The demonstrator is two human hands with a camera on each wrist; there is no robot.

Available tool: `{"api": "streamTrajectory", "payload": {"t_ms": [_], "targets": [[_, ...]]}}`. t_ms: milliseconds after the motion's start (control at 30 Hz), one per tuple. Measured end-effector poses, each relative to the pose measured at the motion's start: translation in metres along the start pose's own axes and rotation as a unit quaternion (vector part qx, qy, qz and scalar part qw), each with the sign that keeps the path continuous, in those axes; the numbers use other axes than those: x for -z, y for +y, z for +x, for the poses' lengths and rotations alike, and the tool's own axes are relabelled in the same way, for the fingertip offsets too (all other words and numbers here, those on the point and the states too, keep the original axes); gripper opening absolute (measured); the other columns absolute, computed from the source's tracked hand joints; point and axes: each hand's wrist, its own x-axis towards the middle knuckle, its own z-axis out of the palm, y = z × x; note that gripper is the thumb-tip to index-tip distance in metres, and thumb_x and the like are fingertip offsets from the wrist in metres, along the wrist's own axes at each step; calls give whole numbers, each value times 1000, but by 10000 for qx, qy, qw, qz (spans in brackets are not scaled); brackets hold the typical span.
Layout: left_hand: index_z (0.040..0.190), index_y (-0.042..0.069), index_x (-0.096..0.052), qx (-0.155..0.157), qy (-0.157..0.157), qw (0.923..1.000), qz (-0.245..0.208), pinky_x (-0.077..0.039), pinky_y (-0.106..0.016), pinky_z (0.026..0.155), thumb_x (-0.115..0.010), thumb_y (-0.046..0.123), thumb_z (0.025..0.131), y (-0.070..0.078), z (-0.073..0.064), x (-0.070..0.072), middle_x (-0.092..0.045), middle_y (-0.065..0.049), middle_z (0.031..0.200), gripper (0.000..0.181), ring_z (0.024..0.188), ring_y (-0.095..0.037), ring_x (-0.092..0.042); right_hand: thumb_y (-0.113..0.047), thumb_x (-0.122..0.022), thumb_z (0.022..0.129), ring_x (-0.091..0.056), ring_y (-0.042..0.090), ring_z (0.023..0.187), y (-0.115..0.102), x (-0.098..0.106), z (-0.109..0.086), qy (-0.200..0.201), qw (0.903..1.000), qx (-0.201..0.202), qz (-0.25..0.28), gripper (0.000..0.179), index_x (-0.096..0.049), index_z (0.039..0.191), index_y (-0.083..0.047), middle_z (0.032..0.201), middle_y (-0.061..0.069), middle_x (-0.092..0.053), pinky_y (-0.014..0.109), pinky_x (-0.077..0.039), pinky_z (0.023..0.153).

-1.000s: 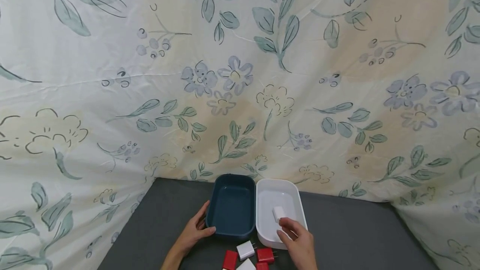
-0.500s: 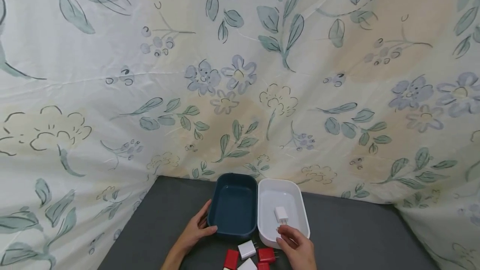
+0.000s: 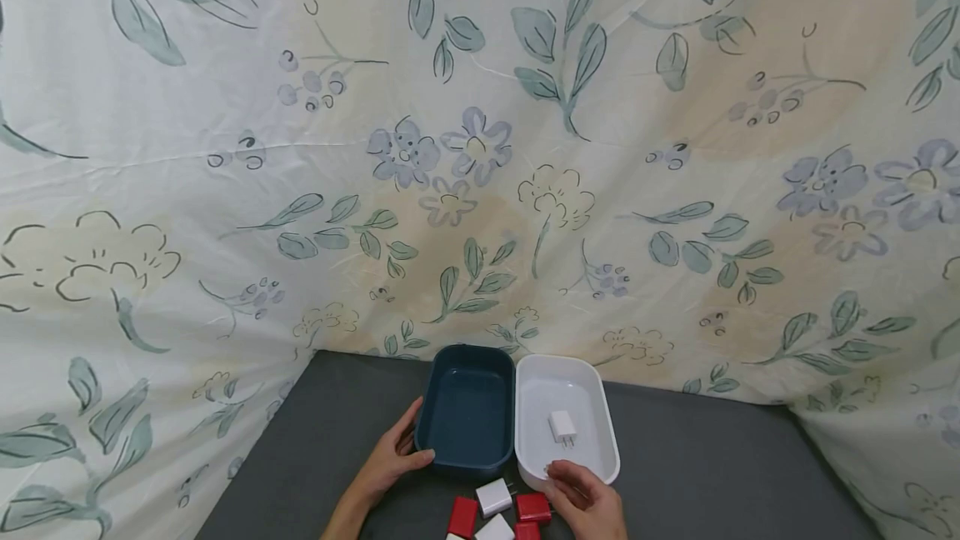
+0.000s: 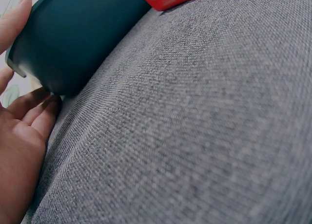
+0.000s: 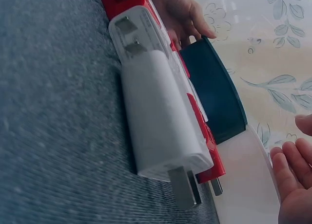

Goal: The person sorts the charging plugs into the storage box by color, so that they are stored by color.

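My left hand (image 3: 386,457) holds the left side of a dark blue tub (image 3: 465,411), thumb at the rim. In the left wrist view its fingers (image 4: 41,114) reach to the tub's base. A white tub (image 3: 551,386) stands against the blue one's right side. Inside it lies a white charger plug (image 3: 562,425), prongs facing me. My right hand (image 3: 588,500) hovers over the near rim of the white tub, fingers loosely bent. Nothing shows between thumb and fingers in the right wrist view, where the hand (image 5: 295,173) is partly cut off.
In front of the tubs lie several charger plugs, among them a white plug (image 3: 493,497), a red plug (image 3: 463,517) and another red plug (image 3: 532,507). A dark grey cloth (image 3: 697,465) covers the table. Behind it hangs a floral curtain (image 3: 480,290).
My right hand has drawn back from the white plug in the white tub, toward me and slightly left, to the near rim. My left hand has kept its place on the blue tub.
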Motion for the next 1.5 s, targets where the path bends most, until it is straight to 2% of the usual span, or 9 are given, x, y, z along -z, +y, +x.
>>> {"api": "streamTrajectory", "payload": {"t_ms": [267, 467, 700, 867, 1000, 1067, 1200, 1300, 1500], "targets": [[148, 25, -16, -21, 64, 10000, -12, -35, -11, 95, -62, 8, 86, -1, 1, 0, -22, -8, 152, 79, 136, -26, -29, -8, -76, 72, -65, 11, 93, 3, 5, -6, -350, 9994, 8, -62, 43, -61, 110, 5, 107, 19, -64, 22, -52, 80], [148, 24, -15, -79, 54, 10000, -14, -35, -10, 95, -61, 7, 87, -2, 0, 0, -22, -9, 152, 79, 137, -27, -28, -8, -76, 72, -66, 15, 94, 10, 6, -10, -546, 9985, -38, -62, 45, -59, 112, 7, 108, 20, -64, 22, -52, 80], [148, 24, -14, -17, 50, 10000, 15, -36, -12, 96, -61, 8, 87, -2, 0, 0, -22, -10, 152, 78, 136, -27, -29, -14, -75, 74, -67, 19, 90, 15, 5, -13, -1173, 9926, -299, -33, 49, -58, 114, 8, 106, 18, -66, 24, -53, 76], [148, 25, -15, 43, 68, 10000, 57, -37, -18, 98, -63, 12, 86, -1, 0, -1, -23, -9, 151, 79, 135, -25, -31, -14, -76, 74, -67, 16, 88, 19, 5, -13, -1523, 9879, -212, -198, 48, -60, 113, 7, 104, 18, -66, 23, -53, 75], [148, 25, -15, 60, 81, 9999, 54, -37, -20, 100, -62, 11, 87, 0, 1, 0, -23, -9, 152, 78, 136, -26, -31, -12, -76, 73, -67, 21, 90, 22, 7, -13, -1779, 9837, -171, -186, 46, -60, 112, 8, 104, 19, -66, 24, -53, 75], [148, 25, -15, 65, 89, 9999, 83, -35, -23, 103, -61, 11, 87, 0, 1, 0, -22, -9, 152, 77, 136, -25, -30, -12, -76, 73, -66, 21, 90, 24, 7, -14, -1843, 9826, -133, -177, 46, -60, 110, 8, 103, 19, -65, 24, -53, 75], [148, 27, -17, 76, 131, 9998, 130, -34, -22, 103, -63, 12, 86, -1, 0, 0, -22, -8, 152, 78, 136, -24, -29, -12, -78, 71, -67, 17, 89, 26, 7, -14, -1914, 9813, 19, -217, 47, -60, 110, 10, 103, 21, -65, 24, -53, 76], [148, 27, -17, 48, 143, 9998, 88, -35, -14, 98, -64, 12, 86, -1, 0, 0, -23, -8, 151, 79, 136, -24, -30, -13, -78, 71, -67, 12, 88, 28, 7, -15, -1955, 9802, 108, -290, 48, -60, 110, 9, 104, 21, -65, 23, -53, 76], [148, 26, -17, -30, 112, 9999, 10, -36, -12, 95, -62, 10, 86, -3, 0, 0, -23, -10, 151, 78, 136, -26, -30, -13, -78, 71, -66, 10, 90, 32, 9, -14, -2011, 9793, 75, -231, 49, -60, 111, 7, 106, 21, -64, 23, -52, 78]]}}
